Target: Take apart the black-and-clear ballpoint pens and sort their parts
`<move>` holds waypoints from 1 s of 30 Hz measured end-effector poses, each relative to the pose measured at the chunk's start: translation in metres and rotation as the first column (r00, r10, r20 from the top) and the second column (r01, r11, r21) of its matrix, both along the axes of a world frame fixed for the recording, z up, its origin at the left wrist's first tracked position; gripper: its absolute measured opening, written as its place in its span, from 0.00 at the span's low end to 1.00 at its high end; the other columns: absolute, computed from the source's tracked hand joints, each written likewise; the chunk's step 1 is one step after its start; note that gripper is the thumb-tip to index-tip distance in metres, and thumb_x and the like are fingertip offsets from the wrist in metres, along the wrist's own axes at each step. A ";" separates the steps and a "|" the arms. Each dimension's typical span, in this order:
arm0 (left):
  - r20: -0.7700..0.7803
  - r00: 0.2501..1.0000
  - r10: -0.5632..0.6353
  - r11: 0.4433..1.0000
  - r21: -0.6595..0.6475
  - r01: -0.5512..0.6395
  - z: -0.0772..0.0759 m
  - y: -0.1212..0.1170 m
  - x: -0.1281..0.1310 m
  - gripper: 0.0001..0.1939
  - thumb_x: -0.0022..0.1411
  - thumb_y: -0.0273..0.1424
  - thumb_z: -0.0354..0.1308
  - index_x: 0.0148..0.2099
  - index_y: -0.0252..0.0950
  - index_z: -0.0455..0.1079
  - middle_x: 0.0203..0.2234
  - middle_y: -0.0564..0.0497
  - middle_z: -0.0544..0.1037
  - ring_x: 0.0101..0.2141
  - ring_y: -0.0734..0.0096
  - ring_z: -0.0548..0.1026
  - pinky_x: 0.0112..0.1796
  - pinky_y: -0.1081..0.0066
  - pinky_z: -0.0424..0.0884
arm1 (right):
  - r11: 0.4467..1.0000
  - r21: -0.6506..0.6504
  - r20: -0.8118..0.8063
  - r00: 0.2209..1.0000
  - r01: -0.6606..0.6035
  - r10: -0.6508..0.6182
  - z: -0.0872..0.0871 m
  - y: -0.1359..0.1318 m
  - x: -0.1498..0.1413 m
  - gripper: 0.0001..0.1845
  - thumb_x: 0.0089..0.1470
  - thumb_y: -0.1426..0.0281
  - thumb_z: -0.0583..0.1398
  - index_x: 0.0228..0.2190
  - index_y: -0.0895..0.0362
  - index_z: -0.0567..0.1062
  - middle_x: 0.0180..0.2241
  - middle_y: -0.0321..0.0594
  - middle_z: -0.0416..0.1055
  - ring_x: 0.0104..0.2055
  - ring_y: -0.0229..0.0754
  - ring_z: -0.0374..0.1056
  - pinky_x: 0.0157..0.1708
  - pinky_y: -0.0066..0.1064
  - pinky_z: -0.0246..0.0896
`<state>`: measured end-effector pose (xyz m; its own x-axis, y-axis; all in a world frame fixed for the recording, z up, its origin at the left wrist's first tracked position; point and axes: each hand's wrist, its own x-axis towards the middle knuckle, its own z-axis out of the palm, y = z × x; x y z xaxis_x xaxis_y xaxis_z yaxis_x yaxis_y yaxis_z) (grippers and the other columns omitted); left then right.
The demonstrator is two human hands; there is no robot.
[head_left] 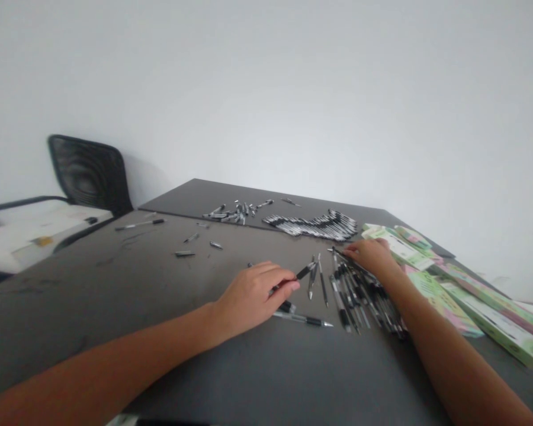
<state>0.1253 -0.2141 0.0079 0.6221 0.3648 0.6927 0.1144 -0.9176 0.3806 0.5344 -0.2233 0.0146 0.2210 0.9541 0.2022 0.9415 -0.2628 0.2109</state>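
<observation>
Dark tabletop (pixel 115 284), white wall (pixel 266 89) behind. Left hand (pixel 251 297) curls closed on a pen (pixel 305 271), long axis running up-right toward the right hand (pixel 372 256). That hand, nearer the pile (pixel 359 296) at lower right, pinches a second pen (pixel 344 255).

Bright, even light, soft shadows, warped edges

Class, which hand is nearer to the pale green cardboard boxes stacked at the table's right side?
Right. The right hand sits just beside the pale green cardboard boxes; the left hand lies farther off, with the loose black pens between it and the boxes.
</observation>
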 end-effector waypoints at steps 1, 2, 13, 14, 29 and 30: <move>0.000 1.000 -0.001 1.000 0.000 0.001 0.000 0.000 0.000 0.09 0.78 0.33 0.60 0.45 0.38 0.80 0.33 0.51 0.85 0.35 0.68 0.80 0.40 0.69 0.73 | 1.000 0.005 -0.008 1.000 0.001 -0.001 -0.001 0.001 0.000 0.19 0.66 0.57 0.59 0.41 0.47 0.90 0.42 0.48 0.87 0.48 0.59 0.79 0.57 0.54 0.57; 0.001 1.000 -0.002 1.000 0.002 0.002 0.000 0.000 0.000 0.09 0.78 0.33 0.60 0.45 0.38 0.80 0.33 0.51 0.85 0.35 0.68 0.80 0.40 0.69 0.73 | 1.000 0.013 -0.018 1.000 0.001 -0.001 -0.002 0.001 -0.001 0.19 0.66 0.57 0.59 0.41 0.48 0.89 0.42 0.48 0.87 0.49 0.59 0.79 0.58 0.54 0.56; 0.005 1.000 0.016 0.999 -0.051 -0.016 0.002 0.001 0.001 0.06 0.76 0.31 0.62 0.44 0.37 0.80 0.33 0.53 0.84 0.33 0.69 0.79 0.38 0.70 0.71 | 0.926 0.367 -0.382 0.922 0.085 0.067 0.018 -0.007 -0.014 0.22 0.67 0.58 0.54 0.48 0.58 0.82 0.47 0.58 0.84 0.52 0.64 0.77 0.57 0.58 0.62; 0.003 1.000 0.020 0.997 -0.069 -0.019 0.002 0.001 0.001 0.06 0.76 0.31 0.62 0.44 0.37 0.80 0.33 0.53 0.84 0.33 0.69 0.79 0.38 0.70 0.71 | 0.911 0.403 -0.434 0.895 0.094 0.100 0.022 -0.007 -0.017 0.23 0.67 0.57 0.55 0.49 0.58 0.81 0.46 0.57 0.84 0.51 0.62 0.78 0.55 0.54 0.65; 0.092 0.995 0.036 0.971 -0.238 -0.013 0.007 -0.013 0.002 0.06 0.74 0.30 0.63 0.42 0.37 0.81 0.31 0.54 0.84 0.31 0.72 0.79 0.36 0.74 0.69 | 0.903 0.420 -0.759 -0.510 0.093 0.406 0.052 -0.062 -0.223 0.14 0.53 0.57 0.77 0.41 0.45 0.88 0.43 0.34 0.86 0.48 0.39 0.77 0.56 0.33 0.66; 0.105 0.994 0.037 0.970 -0.242 -0.010 0.008 -0.014 0.002 0.06 0.74 0.30 0.63 0.42 0.37 0.80 0.31 0.54 0.84 0.31 0.73 0.79 0.36 0.74 0.69 | 0.908 0.409 -0.748 -0.536 0.095 0.393 0.051 -0.063 -0.224 0.14 0.53 0.57 0.77 0.41 0.45 0.88 0.43 0.33 0.86 0.50 0.40 0.77 0.60 0.34 0.65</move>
<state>0.1273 -0.2282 0.0158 0.5377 0.5428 0.6452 0.0811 -0.7950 0.6012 0.3101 -0.2864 0.0659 0.1423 0.9827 0.1187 -0.3523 0.1624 -0.9217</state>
